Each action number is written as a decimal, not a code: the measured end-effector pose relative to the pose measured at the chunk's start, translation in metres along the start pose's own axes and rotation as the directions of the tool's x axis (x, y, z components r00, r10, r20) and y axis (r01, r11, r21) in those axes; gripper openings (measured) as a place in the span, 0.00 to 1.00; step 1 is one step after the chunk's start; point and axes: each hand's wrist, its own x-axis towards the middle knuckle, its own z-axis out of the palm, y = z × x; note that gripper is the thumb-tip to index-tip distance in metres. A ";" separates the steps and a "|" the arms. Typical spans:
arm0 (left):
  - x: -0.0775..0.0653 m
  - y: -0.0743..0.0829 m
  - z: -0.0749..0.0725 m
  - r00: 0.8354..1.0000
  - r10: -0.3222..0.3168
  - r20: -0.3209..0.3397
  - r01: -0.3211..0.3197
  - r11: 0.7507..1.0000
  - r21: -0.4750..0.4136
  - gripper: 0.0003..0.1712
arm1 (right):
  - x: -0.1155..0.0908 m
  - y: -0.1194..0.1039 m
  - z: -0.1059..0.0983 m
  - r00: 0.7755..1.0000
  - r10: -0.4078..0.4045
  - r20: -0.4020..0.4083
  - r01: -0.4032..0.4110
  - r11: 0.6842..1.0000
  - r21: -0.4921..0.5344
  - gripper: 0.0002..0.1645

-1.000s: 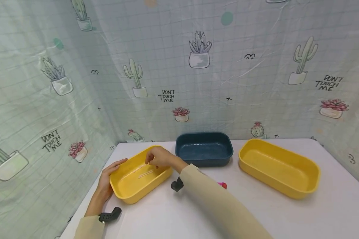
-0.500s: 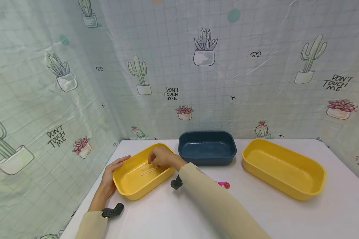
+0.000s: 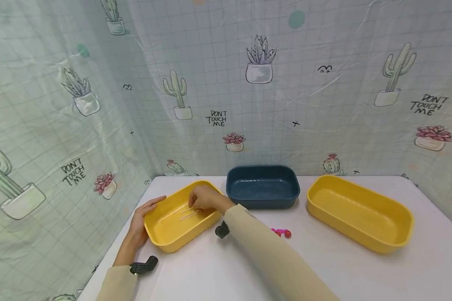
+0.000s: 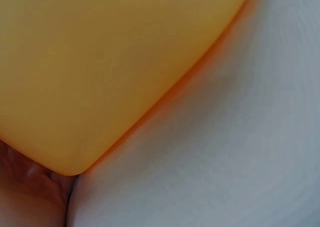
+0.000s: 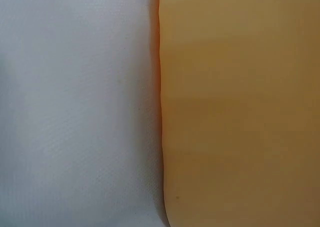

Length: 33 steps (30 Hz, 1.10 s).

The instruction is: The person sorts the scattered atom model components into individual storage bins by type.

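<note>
A cactus-print sheet (image 3: 203, 54) backs the white worktop (image 3: 211, 267); at its left, the left hand (image 3: 139, 219) lies straight-fingered along a yellow tray (image 3: 166, 229) of sticks (image 3: 188, 215). The right hand (image 3: 204, 197) is inside, its grip hidden. More pink-and-red pieces (image 3: 281, 231) show than a second ago.

we hold the fingers (image 3: 152, 202) of our left hand (image 3: 140, 216) extended forward, with our left forearm (image 3: 125, 252) behind them; our right hand (image 3: 206, 197) bends its fingers (image 3: 193, 200) downward, tips partly hidden, knuckles above them, and our right forearm (image 3: 269, 246) slants back to the right of those fingers.
</note>
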 end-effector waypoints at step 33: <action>-0.001 0.001 0.002 1.000 -0.012 -0.015 0.012 1.000 0.024 0.28 | -0.001 -0.001 -0.004 0.997 -0.082 -0.008 0.082 0.996 -0.026 0.11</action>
